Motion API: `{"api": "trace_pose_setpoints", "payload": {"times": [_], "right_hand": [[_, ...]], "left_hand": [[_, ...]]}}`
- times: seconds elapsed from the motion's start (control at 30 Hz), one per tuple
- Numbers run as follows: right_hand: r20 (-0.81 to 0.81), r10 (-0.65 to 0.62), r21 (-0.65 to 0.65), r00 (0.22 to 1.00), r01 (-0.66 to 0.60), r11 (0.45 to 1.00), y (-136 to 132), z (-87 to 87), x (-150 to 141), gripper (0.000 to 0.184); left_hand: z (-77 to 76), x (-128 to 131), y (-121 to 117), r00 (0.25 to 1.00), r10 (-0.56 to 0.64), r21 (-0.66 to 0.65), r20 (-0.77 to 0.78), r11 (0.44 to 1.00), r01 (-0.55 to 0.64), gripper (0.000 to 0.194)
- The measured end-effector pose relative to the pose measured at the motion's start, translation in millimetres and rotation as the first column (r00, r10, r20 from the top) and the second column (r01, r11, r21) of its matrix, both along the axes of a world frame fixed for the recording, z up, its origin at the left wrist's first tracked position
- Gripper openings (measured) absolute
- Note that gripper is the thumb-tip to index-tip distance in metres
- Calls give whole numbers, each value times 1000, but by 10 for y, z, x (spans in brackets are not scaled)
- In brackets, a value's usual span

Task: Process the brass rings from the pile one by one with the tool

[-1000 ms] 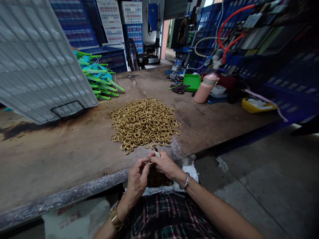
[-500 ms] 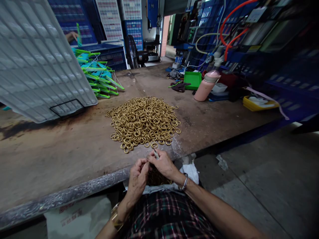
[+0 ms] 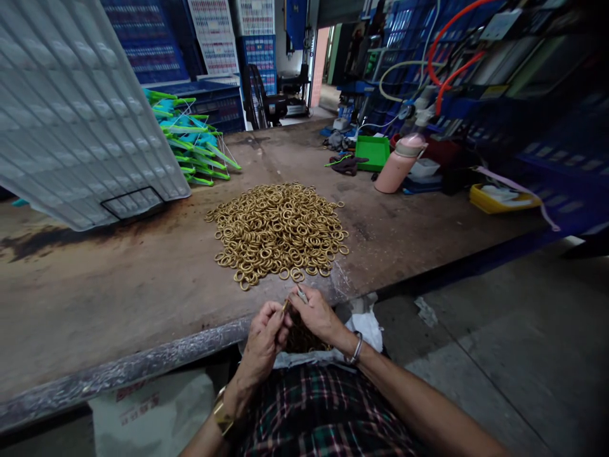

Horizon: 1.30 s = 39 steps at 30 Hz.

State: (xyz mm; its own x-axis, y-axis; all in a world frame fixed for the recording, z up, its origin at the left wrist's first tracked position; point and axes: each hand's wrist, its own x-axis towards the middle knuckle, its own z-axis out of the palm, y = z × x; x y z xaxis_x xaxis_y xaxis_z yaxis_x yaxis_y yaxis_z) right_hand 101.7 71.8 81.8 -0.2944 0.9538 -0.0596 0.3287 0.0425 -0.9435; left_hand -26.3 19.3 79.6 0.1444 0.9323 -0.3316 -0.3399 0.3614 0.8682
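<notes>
Two bare hands, both mine, meet at the near edge of a brown, stained desk (image 3: 143, 279). The fingers of my left hand (image 3: 264, 335) are pinched closed on a small gold-coloured ring (image 3: 285, 305), seen nearly edge-on. My right hand (image 3: 318, 315) is curled closed around a slim, pale-handled tool (image 3: 302, 295); I cannot tell whether its fingers touch the ring too. Below my hands, a white-lined container (image 3: 314, 361) holds more rings in shadow. Beyond, on the desk, lies a broad heap of gold-coloured rings (image 3: 280, 225), a few loose at its near side.

With so little to grip, the ring could slip if my pinch slackens, and would probably drop into the container. If the tool skids, it could nick my left fingers.

Under the desk, to my left, a whitish sack (image 3: 152, 416) bears red printing, too blurred to read. The pink cylindrical bottle (image 3: 396, 168) shows no legible brand.
</notes>
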Motion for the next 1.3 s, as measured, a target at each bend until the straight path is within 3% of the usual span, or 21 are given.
{"api": "trace_pose_setpoints", "payload": {"times": [0.1,0.2,0.47,0.87,1.03,1.17,1.3], "right_hand": [[169,103,146,980,-128,981,-39,-20,30,17],[360,198,225,912,-291,930,-87,-31,46,14],[591,207,219,780,-402,889,-106,-31,42,24],[703,201,125,682,-397,909,-124,60,7,30],[756,188,70,627,-363,929,-91,137,-26,27],[777,57,114,627,-229,967,80,149,54,27],[736,-82,222,672,-125,967,246,82,120,26]], "left_hand": [[-11,-16,10,999,21,9,-32,1000,-21,31],[-23,-38,24,997,45,18,-67,999,-44,32],[-33,-46,26,987,88,16,-133,996,-87,35],[-74,-47,54,974,101,37,-201,995,-95,41],[57,-70,1,976,30,30,-215,999,-24,40],[200,-31,-119,990,-106,6,-93,994,107,36],[229,-13,-114,994,-68,-54,89,996,73,34]]}}
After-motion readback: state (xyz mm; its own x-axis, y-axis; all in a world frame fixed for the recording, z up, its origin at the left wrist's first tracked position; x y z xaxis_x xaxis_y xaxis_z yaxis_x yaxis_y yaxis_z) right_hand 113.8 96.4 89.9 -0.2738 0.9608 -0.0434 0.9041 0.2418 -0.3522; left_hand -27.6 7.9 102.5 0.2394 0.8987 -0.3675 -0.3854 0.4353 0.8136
